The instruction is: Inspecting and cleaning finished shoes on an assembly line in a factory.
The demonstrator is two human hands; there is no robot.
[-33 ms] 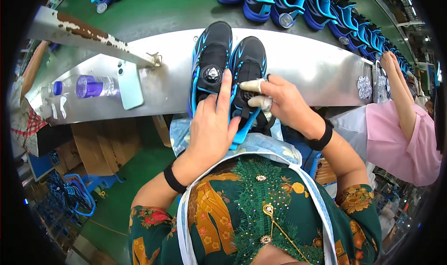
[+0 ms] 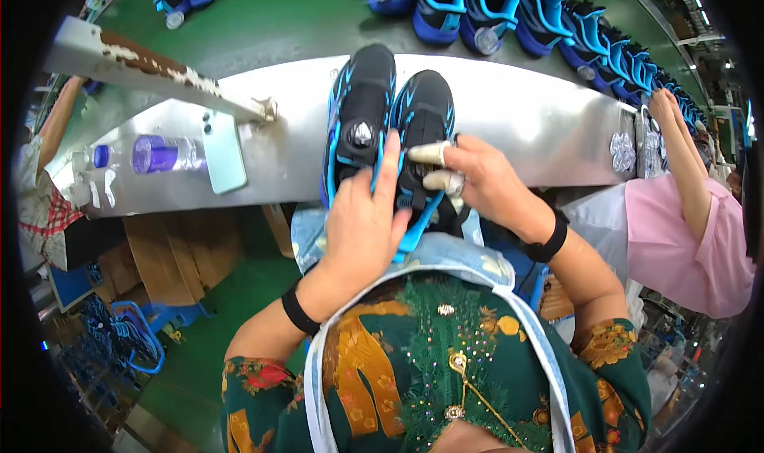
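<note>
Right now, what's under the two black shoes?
The black shoes lie on a metal shelf. Their near ends are covered by the left hand and right hand, so nothing shows there.

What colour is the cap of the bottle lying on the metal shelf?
Blue, on a clear bottle with a purple label; head view.

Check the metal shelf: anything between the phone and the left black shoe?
In the head view, only bare metal shelf separates the pale phone from the left black shoe. The rusty bracket's tip ends just above that gap.
</note>
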